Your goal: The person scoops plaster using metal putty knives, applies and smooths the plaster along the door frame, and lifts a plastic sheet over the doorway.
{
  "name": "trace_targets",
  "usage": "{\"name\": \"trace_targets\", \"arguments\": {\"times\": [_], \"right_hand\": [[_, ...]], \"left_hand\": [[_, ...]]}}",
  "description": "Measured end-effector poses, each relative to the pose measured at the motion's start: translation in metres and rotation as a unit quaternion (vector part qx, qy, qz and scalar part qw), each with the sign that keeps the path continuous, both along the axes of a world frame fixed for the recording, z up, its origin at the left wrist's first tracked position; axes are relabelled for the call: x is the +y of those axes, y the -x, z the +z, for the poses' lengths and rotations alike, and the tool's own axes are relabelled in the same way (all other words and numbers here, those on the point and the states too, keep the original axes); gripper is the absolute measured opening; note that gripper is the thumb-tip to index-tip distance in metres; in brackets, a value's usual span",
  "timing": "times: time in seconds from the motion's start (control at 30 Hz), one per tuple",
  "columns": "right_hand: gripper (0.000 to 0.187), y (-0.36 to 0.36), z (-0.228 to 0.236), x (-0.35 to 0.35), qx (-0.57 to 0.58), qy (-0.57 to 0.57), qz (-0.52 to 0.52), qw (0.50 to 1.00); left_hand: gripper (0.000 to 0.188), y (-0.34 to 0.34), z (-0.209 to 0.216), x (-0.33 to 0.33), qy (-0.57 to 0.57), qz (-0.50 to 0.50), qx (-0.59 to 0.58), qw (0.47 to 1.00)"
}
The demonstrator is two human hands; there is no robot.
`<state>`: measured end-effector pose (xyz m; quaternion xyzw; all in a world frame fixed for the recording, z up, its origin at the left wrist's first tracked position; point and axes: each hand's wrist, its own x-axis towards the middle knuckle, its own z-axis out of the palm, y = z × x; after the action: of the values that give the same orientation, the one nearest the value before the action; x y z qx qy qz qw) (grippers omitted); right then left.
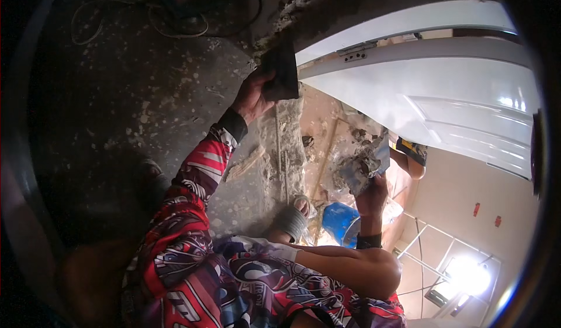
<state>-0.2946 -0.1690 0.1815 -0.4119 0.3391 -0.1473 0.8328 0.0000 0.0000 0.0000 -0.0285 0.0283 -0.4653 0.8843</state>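
Observation:
My left hand (255,96) reaches forward and is closed on a dark, flat rectangular plate (284,71). The plate is held up against the rough wall edge beside the white door frame (327,47); whether it touches the wall I cannot tell. On the right, the fingers of my right hand (372,198) grip a flat, greyish metal plate (381,154). A lumpy heap of wet grey mortar (363,165) lies on it. A blue bucket (340,221) stands close to my right wrist.
A white panelled door (456,94) stands at the right. Behind my right hand shows part of another person's bare limb (415,167). A bright work lamp (467,276) shines at lower right. Cables (175,34) lie on the spattered dark floor (134,94). A broken concrete strip (286,147) runs between the rooms.

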Motion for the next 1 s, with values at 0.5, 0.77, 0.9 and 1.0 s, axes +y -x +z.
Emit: {"name": "trace_targets", "arguments": {"times": [0.5, 0.77, 0.9, 1.0], "right_hand": [[0.066, -0.011, 0.009, -0.001, -0.006, 0.021, -0.005, 1.0], [0.069, -0.002, -0.003, -0.009, -0.005, 0.024, -0.021, 0.999], [0.063, -0.006, 0.004, -0.001, 0.001, 0.026, -0.01, 1.0], [0.07, 0.001, 0.003, -0.007, 0.002, 0.024, -0.014, 1.0]], "left_hand": [[0.039, -0.001, 0.014, -0.013, 0.053, 0.012, 0.04, 0.998], [0.046, 0.001, -0.006, -0.021, 0.08, 0.016, -0.007, 0.997], [0.042, 0.002, 0.02, -0.017, 0.014, 0.024, -0.012, 1.0], [0.04, -0.003, 0.037, -0.016, -0.036, 0.038, -0.052, 0.997]]}}
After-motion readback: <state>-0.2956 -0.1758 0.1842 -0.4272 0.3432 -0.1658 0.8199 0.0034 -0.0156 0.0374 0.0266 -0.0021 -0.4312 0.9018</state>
